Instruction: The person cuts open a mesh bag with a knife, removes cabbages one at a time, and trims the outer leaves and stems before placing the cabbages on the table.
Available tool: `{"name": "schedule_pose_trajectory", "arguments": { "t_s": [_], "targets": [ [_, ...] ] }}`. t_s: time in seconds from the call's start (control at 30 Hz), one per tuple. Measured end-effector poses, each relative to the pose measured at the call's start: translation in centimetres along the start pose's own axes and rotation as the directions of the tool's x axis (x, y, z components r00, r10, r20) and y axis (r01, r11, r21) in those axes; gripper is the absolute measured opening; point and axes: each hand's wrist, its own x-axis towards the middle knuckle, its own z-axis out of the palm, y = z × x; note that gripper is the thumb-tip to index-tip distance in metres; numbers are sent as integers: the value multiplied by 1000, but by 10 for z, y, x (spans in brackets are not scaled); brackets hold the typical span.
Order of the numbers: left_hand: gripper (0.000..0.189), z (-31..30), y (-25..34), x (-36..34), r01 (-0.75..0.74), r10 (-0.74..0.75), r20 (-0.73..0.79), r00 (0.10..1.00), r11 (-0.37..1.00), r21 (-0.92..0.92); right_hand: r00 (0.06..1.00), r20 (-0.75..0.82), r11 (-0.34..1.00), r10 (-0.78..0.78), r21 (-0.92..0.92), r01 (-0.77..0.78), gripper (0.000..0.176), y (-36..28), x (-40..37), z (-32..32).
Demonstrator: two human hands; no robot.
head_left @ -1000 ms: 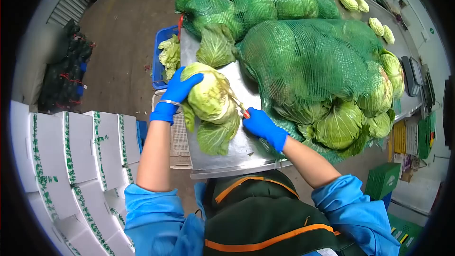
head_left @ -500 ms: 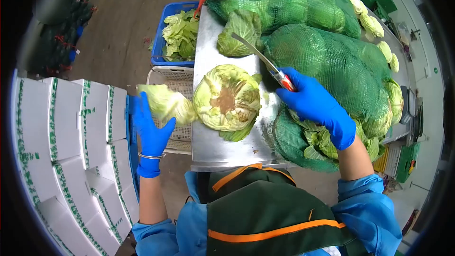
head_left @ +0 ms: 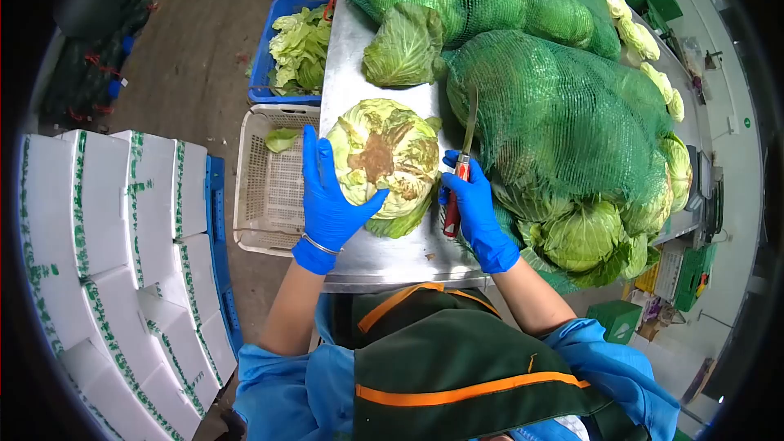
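A cut cabbage (head_left: pixel 404 147) with a browned stem end facing up lies on the metal table, loose outer leaves beneath it. My left hand (head_left: pixel 333 200), in a blue glove, cups its lower left side, thumb over the front and fingers along the left edge. In its blue glove, my right hand (head_left: pixel 478 212) grips a knife (head_left: pixel 454 208) by the red handle. The narrow curved blade points up and away, just right of the cabbage. Another green cabbage (head_left: pixel 404 45) sits farther back on the table.
Green mesh sacks of cabbages (head_left: pixel 555 114) fill the table's right and back. Left of the table stand a pale basket (head_left: pixel 245 188) with a leaf inside and a blue crate (head_left: pixel 260 57) of leaves. White boxes (head_left: pixel 106 220) are stacked at far left.
The leaf piece near my left hand has gone from there, and a leaf now lies in the pale basket. My left hand moved right onto the cabbage. My right hand brought the knife down beside it.
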Motion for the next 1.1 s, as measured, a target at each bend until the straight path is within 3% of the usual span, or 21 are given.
{"name": "schedule_pose_trajectory", "arguments": {
  "t_s": [0.07,0.13,0.17,0.27,0.3,0.37,0.5,0.53,0.6,0.67,0.77,0.8,0.83,0.9,0.93,0.97,1.03,1.07,1.1],
  "targets": [
    [112,-5,1,5,-32,32,-3,999,999,-6,1000,12,1000,10,14,-10,39,6,-1,6],
    [113,-6,4,8,201,-216,-31,976,945,-257,998,-12,995,-57,-78,56,42,8,-3,14],
    [113,-5,4,10,196,-212,-33,977,946,-259,998,-13,995,-62,-77,61,42,8,-2,16],
    [114,-6,3,21,294,-375,-123,919,858,-422,900,-60,863,-433,-316,394,52,10,8,22],
    [114,-8,4,26,292,-376,-127,918,857,-424,898,-56,861,-436,-318,398,52,7,15,22],
    [113,-11,6,31,359,-478,-108,871,773,-523,861,28,703,-507,-565,432,59,-10,28,27],
    [115,-9,-4,28,341,-447,-89,890,783,-521,937,111,575,-332,-763,295,68,-42,43,42],
    [118,-10,-6,28,342,-438,-76,896,787,-513,934,104,560,-342,-775,292,57,-52,41,49],
    [121,-12,-7,25,344,-433,-64,899,790,-508,923,141,519,-359,-791,323,54,-59,50,54],
    [122,-13,-7,24,221,-282,-91,955,881,-419,889,225,476,-400,-778,411,51,-74,57,61],
    [125,-10,-15,22,259,-315,-71,946,870,-421,890,224,444,-397,-802,399,49,-91,56,78],
    [123,-7,-18,26,352,-444,-74,893,791,-500,885,260,454,-386,-781,428,55,-93,57,83],
    [123,-4,-23,31,354,-450,-81,889,789,-502,884,268,448,-384,-783,432,55,-90,63,86],
    [116,7,-40,44,265,-421,-239,875,829,-492,935,285,633,-209,-690,352,57,-81,76,92],
    [113,14,-48,48,280,-474,-272,837,800,-530,945,269,633,-186,-702,324,61,-82,67,98],
    [113,19,-56,50,273,-474,-282,834,799,-536,942,274,625,-193,-706,334,61,-76,63,97],
    [112,25,-69,50,414,-598,-271,754,754,-510,945,195,443,-261,-846,297,65,-61,61,90],
    [111,27,-71,55,404,-724,-163,670,540,-739,942,218,420,-254,-853,311,64,-59,61,86],
    [111,29,-78,56,407,-731,-159,663,531,-743,944,218,412,-249,-858,307,64,-57,60,83]
  ]
}}
